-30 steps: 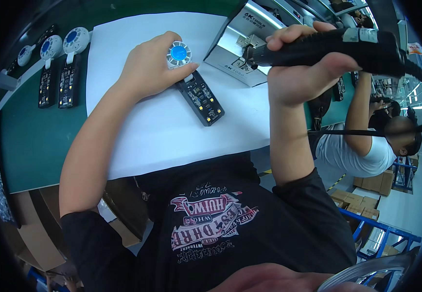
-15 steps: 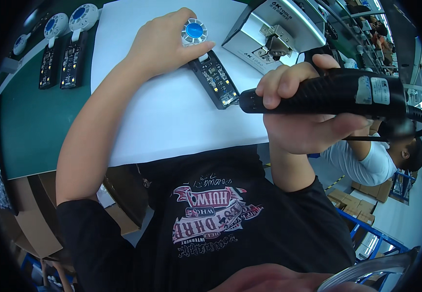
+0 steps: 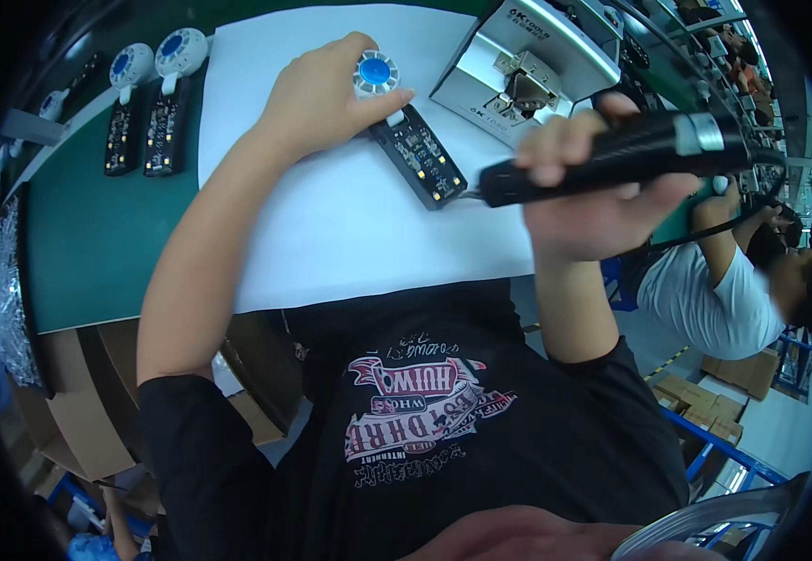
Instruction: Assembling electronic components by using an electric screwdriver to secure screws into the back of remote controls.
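Observation:
My left hand (image 3: 322, 103) is closed round the white ribbed round head, blue in the centre, of a black handheld device (image 3: 420, 161). The device lies slanted on a white sheet (image 3: 331, 252), its circuit board exposed with small yellow parts. In my right hand (image 3: 579, 210), fingers wrapped round it, is a black corded electric screwdriver (image 3: 635, 154), held almost level. Its thin bit points left at the near end of the board; whether it touches a screw I cannot tell. My right hand is slightly blurred.
Two similar devices (image 3: 165, 122) lie on the green table (image 3: 88, 243) at the left. A silver box-shaped screw feeder (image 3: 528, 70) stands beyond my right hand. Clear plastic wrap (image 3: 6, 290) hangs at the left edge. A person in a white shirt (image 3: 715, 294) sits at the right.
The screwdriver has tilted, its rear end rising in the picture, and more of its bit shows beside the board. My left hand keeps its hold. The whole view has shifted slightly.

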The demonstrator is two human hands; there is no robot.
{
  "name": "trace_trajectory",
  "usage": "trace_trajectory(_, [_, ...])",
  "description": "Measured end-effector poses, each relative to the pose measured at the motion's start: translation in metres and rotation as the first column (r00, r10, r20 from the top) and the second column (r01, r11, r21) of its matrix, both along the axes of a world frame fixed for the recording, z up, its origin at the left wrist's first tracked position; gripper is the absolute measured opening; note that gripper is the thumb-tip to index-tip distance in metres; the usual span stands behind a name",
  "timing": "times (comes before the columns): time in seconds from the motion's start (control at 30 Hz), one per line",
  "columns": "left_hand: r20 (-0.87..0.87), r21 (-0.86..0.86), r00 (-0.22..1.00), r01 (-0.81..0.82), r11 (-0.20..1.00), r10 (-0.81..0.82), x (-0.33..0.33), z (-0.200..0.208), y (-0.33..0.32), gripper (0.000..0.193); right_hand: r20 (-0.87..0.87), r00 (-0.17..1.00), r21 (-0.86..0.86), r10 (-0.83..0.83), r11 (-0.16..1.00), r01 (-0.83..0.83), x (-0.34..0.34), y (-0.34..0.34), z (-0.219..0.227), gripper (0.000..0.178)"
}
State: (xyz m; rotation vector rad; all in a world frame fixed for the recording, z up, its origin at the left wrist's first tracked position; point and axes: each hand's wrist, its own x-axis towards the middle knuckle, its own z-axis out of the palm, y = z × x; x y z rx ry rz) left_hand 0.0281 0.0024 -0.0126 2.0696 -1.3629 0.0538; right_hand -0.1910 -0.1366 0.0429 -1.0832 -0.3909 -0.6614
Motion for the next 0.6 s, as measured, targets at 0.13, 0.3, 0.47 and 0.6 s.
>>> trace_trajectory(0.13, [-0.007, -0.019, 0.998, 0.07, 0.997, -0.07, 0.005, 0.019, 0.008, 0.063, -0.189, 0.974, 0.5, -0.127, 0.841, 0.207, -0.048, -0.043, 0.001, 0.072])
trace_trajectory(0.3, [0.063, 0.099, 0.996, -0.067, 0.993, 0.061, 0.064, 0.062, 0.006, 0.064, -0.36, 0.932, 0.573, -0.042, 0.778, 0.256, -0.107, -0.081, -0.051, 0.071])
trace_trajectory(0.47, [0.032, 0.161, 0.851, -0.522, 0.838, 0.524, 0.149, 0.035, -0.059, 0.068, -0.373, 0.926, 0.561, -0.058, 0.781, 0.275, -0.1, -0.074, -0.059, 0.074])
trace_trajectory(0.6, [-0.058, 0.398, 0.822, -0.502, 0.768, 0.567, 0.194, 0.023, -0.113, 0.084, -0.32, 0.947, 0.546, -0.018, 0.814, 0.2, -0.103, -0.083, -0.067, 0.077])
